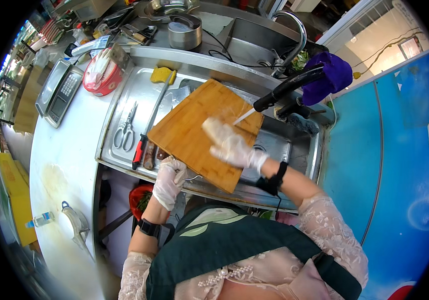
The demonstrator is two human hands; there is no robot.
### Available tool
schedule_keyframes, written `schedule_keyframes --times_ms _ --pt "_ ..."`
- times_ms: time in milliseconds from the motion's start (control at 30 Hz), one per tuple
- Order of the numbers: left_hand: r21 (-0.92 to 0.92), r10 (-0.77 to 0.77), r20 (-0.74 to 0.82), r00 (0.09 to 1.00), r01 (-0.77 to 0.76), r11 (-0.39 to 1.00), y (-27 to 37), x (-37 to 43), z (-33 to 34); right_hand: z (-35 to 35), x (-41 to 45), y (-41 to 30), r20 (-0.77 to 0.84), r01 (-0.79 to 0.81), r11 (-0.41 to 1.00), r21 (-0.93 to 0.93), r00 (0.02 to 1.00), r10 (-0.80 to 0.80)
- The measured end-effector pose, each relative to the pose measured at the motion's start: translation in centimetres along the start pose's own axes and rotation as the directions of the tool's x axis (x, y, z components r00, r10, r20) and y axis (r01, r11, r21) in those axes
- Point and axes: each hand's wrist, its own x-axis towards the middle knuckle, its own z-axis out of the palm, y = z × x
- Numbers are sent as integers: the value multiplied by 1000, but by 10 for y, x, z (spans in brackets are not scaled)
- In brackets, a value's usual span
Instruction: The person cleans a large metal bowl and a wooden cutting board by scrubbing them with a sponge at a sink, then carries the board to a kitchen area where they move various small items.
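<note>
A wooden cutting board (199,116) rests tilted across the steel sink, partly over its basin. My left hand (170,178), in a translucent glove, grips the board's near left edge. Spread over the board's upper face is my right hand (233,146), also gloved, its fingers blurred by motion. No object shows in it. Water runs from a black faucet (287,88) onto the board just beyond those fingers. Left of the board lie a sharpening steel (158,105) with a red and black handle, kitchen scissors (125,131) and a brown wooden handle (149,155).
A yellow sponge (162,75) lies at the drainboard's far side. On the left stand a digital scale (60,92) and a red tub (104,80) with gloves on top. Purple cloth (329,78) wraps the faucet. The basin (274,140) opens right of the board.
</note>
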Motion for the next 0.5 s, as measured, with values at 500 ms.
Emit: schedule_keyframes --times_ms 500 --pt "-64 -22 17 1000 23 998 -1 -3 5 3 19 108 -33 -370 923 -106 929 369"
